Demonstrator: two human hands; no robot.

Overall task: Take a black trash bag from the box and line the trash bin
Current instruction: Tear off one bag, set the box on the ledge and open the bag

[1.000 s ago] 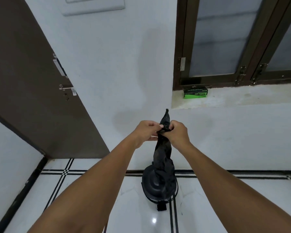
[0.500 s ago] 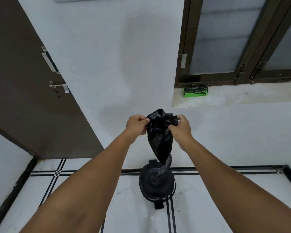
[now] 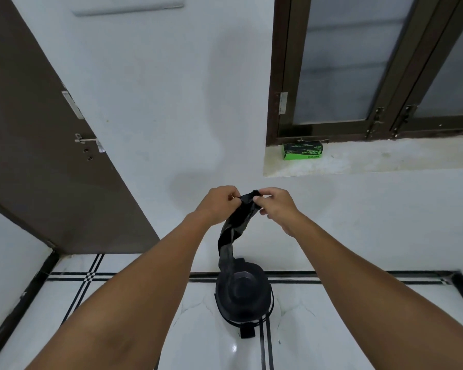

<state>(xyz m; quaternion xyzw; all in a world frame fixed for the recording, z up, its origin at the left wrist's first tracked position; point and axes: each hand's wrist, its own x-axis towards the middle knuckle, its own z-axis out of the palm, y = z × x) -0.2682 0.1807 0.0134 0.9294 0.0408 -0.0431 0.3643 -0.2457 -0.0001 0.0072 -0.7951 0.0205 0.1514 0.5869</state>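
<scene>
A black trash bag (image 3: 235, 228) hangs twisted between my hands, its lower end dangling over the bin. My left hand (image 3: 219, 202) pinches the bag's top edge on the left, and my right hand (image 3: 277, 206) pinches it on the right. The round black trash bin (image 3: 242, 295) stands on the floor directly below, against the wall, with a pedal at its front. The green box of bags (image 3: 302, 151) sits on the window sill, up and to the right of my hands.
A brown door (image 3: 51, 156) with a latch stands open on the left. A dark-framed window (image 3: 372, 70) sits above the sill (image 3: 385, 158) at the right. The floor (image 3: 131, 303) is white tile with black stripes.
The bag's mouth, puffed open half a second ago, has collapsed into a narrow twisted strip. Both hands have shifted their pinch at the top edge and stayed above the bin.
</scene>
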